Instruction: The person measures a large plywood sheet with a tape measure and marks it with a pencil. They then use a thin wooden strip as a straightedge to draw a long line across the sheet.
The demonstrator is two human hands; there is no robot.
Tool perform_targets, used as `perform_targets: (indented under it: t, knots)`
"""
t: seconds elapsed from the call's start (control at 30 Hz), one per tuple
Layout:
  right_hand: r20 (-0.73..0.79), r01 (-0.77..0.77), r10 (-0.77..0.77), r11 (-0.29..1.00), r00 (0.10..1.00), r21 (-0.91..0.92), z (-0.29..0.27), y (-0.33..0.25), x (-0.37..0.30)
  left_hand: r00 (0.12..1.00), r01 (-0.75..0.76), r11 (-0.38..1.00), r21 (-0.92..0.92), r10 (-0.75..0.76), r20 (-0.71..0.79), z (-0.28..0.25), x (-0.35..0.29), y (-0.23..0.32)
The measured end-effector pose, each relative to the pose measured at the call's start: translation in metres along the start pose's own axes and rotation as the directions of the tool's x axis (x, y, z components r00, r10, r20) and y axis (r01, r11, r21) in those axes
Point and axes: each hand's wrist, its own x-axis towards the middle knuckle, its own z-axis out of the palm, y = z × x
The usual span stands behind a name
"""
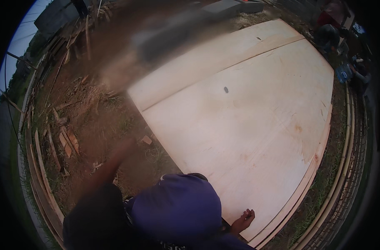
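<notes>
A large pale plywood sheet (240, 133) lies flat in front of me, with a dark oval mark in it. A straight seam crosses its far part, and more sheet edges show beneath along the right side. My right hand (243, 221) is over the near corner, fingers loosely curled and slightly apart, nothing visible in them. Whether it touches the wood I cannot tell. My left hand (129, 148) reaches out over the dirt left of the sheet; motion smears its fingers. My purple-blue shirt (177, 208) hides part of the near edge.
Scrap wood pieces (69, 141) and long boards (42, 179) lie on the dirt at left. Bamboo poles (342, 166) run along the right. Far right, one person (361, 75) is near a blue water jug (344, 73), with another person (327, 36) beyond. A grey blur covers the upper middle.
</notes>
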Motion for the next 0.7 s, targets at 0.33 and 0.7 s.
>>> perform_targets:
  t: [0.33, 0.7]
  knots:
    - [0.171, 0.025, 0.019, 0.967, 0.985, -0.254, 0.014, -0.021, -0.007, 0.984, 0.174, 0.96, -0.22, -0.177, 0.007, 0.023, -0.004, -0.029]
    - [0.126, 0.06, -0.021, 0.947, 0.992, -0.314, 0.029, -0.013, 0.001, 0.895, 0.421, -0.279, -0.863, -0.026, 0.445, 0.015, 0.024, -0.032]
